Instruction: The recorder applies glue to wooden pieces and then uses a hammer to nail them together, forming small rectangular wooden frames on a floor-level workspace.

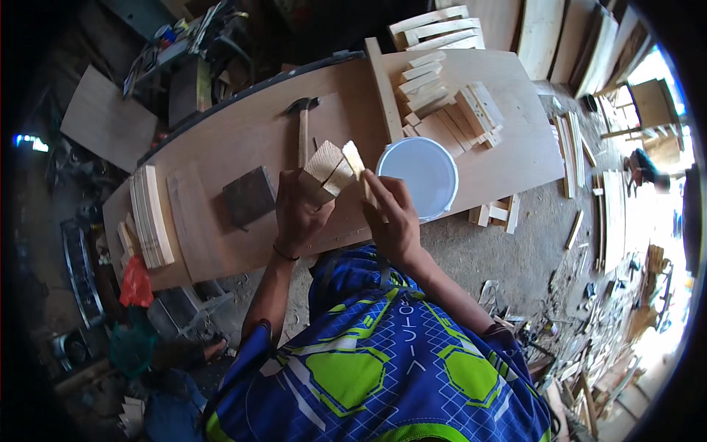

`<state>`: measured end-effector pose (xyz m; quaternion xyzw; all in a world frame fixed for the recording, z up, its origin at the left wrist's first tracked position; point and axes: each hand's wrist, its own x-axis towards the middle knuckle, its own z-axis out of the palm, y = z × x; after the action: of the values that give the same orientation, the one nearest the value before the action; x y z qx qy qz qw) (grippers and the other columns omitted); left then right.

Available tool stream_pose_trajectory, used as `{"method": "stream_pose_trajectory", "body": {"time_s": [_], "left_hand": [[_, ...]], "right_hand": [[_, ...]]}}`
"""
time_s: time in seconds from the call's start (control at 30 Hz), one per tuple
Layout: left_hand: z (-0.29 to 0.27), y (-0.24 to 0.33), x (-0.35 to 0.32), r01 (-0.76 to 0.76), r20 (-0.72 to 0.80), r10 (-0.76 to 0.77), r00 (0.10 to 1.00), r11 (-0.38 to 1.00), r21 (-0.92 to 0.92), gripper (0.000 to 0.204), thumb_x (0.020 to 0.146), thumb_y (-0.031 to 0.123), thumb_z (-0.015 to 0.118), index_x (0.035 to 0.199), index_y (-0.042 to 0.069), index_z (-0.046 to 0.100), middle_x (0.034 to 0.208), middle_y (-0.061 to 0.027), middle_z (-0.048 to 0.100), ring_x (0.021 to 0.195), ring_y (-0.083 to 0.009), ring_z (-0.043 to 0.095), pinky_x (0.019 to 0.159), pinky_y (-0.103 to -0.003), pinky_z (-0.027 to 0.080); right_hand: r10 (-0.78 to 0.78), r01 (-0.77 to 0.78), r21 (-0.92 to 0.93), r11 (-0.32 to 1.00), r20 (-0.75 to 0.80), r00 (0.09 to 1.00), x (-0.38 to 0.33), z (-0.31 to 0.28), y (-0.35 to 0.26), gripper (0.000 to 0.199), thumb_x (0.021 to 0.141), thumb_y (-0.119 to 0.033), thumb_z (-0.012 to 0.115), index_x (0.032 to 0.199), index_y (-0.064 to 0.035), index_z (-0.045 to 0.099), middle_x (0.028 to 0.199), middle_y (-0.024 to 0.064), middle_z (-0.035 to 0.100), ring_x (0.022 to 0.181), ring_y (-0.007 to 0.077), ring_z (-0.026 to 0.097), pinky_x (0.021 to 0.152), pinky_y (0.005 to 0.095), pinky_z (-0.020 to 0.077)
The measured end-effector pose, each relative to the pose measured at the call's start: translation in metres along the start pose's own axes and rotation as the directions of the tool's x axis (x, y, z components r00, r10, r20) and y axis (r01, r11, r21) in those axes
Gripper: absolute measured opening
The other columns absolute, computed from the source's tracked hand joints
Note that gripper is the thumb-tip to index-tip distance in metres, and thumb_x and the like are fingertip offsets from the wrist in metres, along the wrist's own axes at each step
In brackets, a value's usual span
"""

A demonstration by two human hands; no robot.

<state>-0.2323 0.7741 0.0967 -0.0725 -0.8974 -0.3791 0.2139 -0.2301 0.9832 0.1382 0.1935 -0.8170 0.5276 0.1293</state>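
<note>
My left hand (298, 217) is closed round short wooden blocks (326, 171), their pale cut ends facing up above the table. My right hand (396, 217) pinches a thin strip of wood (353, 159) upright against the right side of these blocks. Just beyond my left hand lies a claw hammer (303, 129), its head at the far end. A dark square block (249, 196) rests to the left of that hand. Close beyond my right hand stands a round white tub (418, 177); I cannot tell what is in it.
The wooden table (339, 103) bears a long batten (384, 88), stacked wood blocks (471, 114) at the right and curved slats (151, 217) at the left. A red plastic bag (135, 281) hangs at the left edge. Another person (173, 401) is at lower left. Boards (613, 221) lie on the floor.
</note>
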Motion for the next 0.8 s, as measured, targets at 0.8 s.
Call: {"method": "stream_pose_trajectory", "body": {"time_s": [0.8], "left_hand": [[0.015, 0.035, 0.033, -0.146, 0.056, 0.147, 0.988, 0.989, -0.012, 0.053, 0.072, 0.016, 0.080, 0.115, 0.004, 0.053, 0.106, -0.0153, 0.057, 0.096, -0.0385, 0.058, 0.082, -0.047, 0.050]], "right_hand": [[0.463, -0.655, 0.518, 0.550, 0.464, 0.755, -0.017, -0.061, -0.004, 0.026, 0.104, -0.016, 0.055, 0.121, 0.0023, 0.063, 0.085, 0.0041, 0.067, 0.067, 0.0098, 0.061, 0.060, 0.0243, 0.0505]]}}
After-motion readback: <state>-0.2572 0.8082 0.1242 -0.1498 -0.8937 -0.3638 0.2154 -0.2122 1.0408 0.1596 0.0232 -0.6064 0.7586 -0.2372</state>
